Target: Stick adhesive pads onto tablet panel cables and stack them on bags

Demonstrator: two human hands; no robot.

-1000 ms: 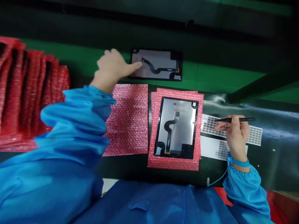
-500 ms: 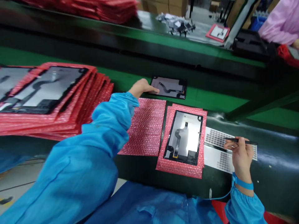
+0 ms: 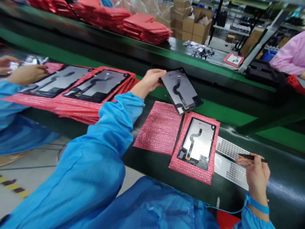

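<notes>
My left hand (image 3: 150,81) grips a dark screen panel (image 3: 182,90) by its left edge and holds it tilted in the air above the green belt. A black flex cable runs across the panel's back. A second screen panel (image 3: 198,143) lies face down on a pink bubble-wrap sheet (image 3: 209,176) on the black bench. An empty pink bubble-wrap sheet (image 3: 159,128) lies to its left. My right hand (image 3: 256,171) pinches black tweezers (image 3: 252,157) over white sheets of small labels (image 3: 230,149).
Stacks of pink bubble wrap with screen panels (image 3: 95,84) lie at the left, where another person's hand (image 3: 26,73) works. More red stacks (image 3: 147,30) sit on the far conveyor. A person in pink (image 3: 289,57) is at the far right, with cardboard boxes (image 3: 197,24) behind.
My left hand has taken hold of the panel that lay on the green belt and lifted it, tilted. The view has swung up and left. My right hand stays on the labels.
</notes>
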